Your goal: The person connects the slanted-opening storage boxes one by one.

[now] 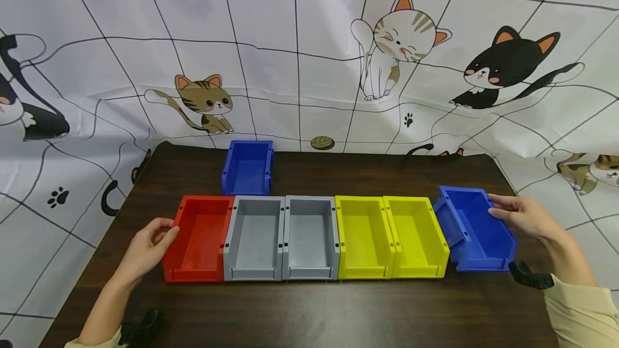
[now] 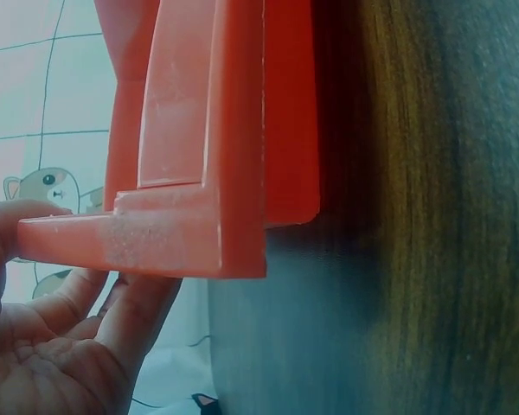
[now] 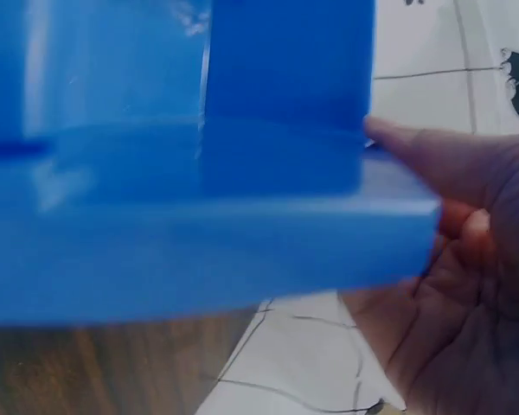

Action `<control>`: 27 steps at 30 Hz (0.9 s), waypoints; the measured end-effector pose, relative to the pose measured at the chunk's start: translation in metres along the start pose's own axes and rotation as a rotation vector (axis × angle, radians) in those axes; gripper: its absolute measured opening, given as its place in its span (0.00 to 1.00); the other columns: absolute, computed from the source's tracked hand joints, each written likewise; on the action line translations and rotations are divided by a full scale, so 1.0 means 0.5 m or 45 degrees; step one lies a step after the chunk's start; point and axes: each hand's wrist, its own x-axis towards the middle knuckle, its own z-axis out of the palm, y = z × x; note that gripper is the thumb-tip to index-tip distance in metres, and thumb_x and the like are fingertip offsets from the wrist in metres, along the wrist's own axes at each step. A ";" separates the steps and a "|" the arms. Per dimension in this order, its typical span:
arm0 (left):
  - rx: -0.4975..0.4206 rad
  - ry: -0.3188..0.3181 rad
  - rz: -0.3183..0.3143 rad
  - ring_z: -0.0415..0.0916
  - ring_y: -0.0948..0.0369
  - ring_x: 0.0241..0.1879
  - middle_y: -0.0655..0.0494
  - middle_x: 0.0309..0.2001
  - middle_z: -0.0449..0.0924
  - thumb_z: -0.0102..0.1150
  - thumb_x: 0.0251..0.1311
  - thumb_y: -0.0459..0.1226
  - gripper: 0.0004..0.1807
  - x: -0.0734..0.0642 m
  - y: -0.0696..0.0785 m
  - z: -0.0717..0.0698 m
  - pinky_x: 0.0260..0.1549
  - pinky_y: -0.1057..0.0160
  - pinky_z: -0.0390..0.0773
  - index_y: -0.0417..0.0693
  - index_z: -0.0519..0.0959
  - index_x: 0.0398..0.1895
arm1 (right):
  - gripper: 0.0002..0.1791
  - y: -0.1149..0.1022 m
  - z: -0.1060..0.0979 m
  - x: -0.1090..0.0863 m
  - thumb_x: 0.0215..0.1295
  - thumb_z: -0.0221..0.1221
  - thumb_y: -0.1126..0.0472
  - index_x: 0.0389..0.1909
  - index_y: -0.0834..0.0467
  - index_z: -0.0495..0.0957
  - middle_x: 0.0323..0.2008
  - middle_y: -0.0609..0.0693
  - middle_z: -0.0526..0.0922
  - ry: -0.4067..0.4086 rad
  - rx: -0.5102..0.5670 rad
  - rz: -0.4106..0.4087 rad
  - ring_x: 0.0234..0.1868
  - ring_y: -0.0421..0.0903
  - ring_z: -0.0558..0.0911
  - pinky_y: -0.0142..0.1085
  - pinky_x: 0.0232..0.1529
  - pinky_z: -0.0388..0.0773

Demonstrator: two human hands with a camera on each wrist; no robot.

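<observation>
At the left end of a row of plastic storage bins, my left hand (image 1: 147, 246) pinches the left wall of a red bin (image 1: 199, 238). In the left wrist view, the thumb and fingers lie on opposite sides of the red wall. My right hand (image 1: 529, 216) grips the right wall of a blue bin (image 1: 483, 230) at the row's right end. This blue bin is tilted and turned, its upper left part close to the yellow bin (image 1: 417, 235) beside it. Up close in the right wrist view, the blue wall (image 3: 199, 259) is blurred, with the thumb over its edge.
Two grey bins (image 1: 309, 240) and another yellow bin (image 1: 365, 235) stand side by side within the row. A second blue bin (image 1: 247, 171) sits behind the red and grey ones, near the back edge of the dark wooden table (image 1: 309, 316). Cat-print cloth (image 1: 290, 79) hangs behind.
</observation>
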 end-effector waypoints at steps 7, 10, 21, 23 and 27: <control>0.001 0.003 0.010 0.71 0.64 0.33 0.35 0.43 0.75 0.48 0.69 0.40 0.19 0.003 0.000 -0.002 0.30 0.74 0.74 0.31 0.67 0.50 | 0.27 0.007 0.007 -0.003 0.67 0.53 0.66 0.57 0.83 0.59 0.43 0.76 0.76 0.082 -0.011 -0.070 0.28 0.33 0.80 0.33 0.27 0.79; 0.001 -0.005 0.009 0.72 0.62 0.34 0.35 0.44 0.75 0.48 0.69 0.40 0.19 0.004 0.001 -0.002 0.31 0.75 0.74 0.31 0.67 0.50 | 0.26 -0.002 0.009 -0.004 0.67 0.52 0.67 0.58 0.82 0.59 0.43 0.78 0.75 0.072 -0.031 -0.060 0.26 0.35 0.81 0.34 0.25 0.79; 0.002 -0.006 0.006 0.72 0.64 0.33 0.36 0.43 0.75 0.48 0.69 0.40 0.18 0.003 0.001 -0.003 0.30 0.74 0.74 0.31 0.68 0.50 | 0.30 -0.047 0.052 -0.004 0.64 0.57 0.60 0.65 0.65 0.63 0.57 0.71 0.69 0.384 -0.381 -0.347 0.53 0.67 0.72 0.60 0.49 0.66; 0.002 -0.014 -0.002 0.72 0.63 0.33 0.35 0.44 0.75 0.48 0.69 0.40 0.19 0.002 0.001 -0.002 0.30 0.74 0.74 0.31 0.67 0.50 | 0.33 -0.062 0.073 -0.002 0.62 0.59 0.61 0.68 0.58 0.62 0.65 0.67 0.61 0.365 -0.387 -0.475 0.65 0.69 0.58 0.68 0.56 0.52; -0.007 -0.013 -0.004 0.72 0.62 0.33 0.35 0.44 0.75 0.48 0.69 0.40 0.19 0.002 -0.001 -0.001 0.30 0.74 0.75 0.31 0.67 0.50 | 0.34 -0.085 0.110 -0.003 0.67 0.54 0.54 0.72 0.48 0.54 0.72 0.56 0.50 0.176 -0.446 -0.491 0.73 0.54 0.38 0.65 0.62 0.29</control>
